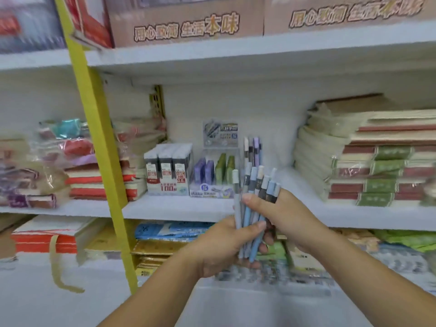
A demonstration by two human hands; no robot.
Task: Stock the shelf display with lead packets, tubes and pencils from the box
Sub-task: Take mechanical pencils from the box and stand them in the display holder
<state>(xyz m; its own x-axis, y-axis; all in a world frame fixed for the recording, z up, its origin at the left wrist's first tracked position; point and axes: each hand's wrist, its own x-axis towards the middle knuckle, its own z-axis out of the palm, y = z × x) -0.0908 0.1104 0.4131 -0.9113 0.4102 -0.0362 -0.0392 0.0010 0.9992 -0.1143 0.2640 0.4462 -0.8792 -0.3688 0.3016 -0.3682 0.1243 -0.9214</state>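
A bundle of several pencils (256,192), pale blue, grey and cream, stands nearly upright in front of the middle shelf. My left hand (221,246) grips the bundle low down, thumb across its front. My right hand (283,213) holds it higher up from the right, thumb on the front. Behind the bundle, a clear display stand (213,178) on the white shelf (179,207) holds purple and green lead packets, with a few pencils (253,149) upright at its right end. Left of it sits a white box of lead tubes (168,169). The supply box is not visible.
Stacked notebooks (368,156) fill the shelf at right. Wrapped stationery packs (66,159) lie at left. A yellow upright post (99,142) runs diagonally through the left. Cardboard cartons (186,22) sit on the top shelf. More goods lie on the shelf below.
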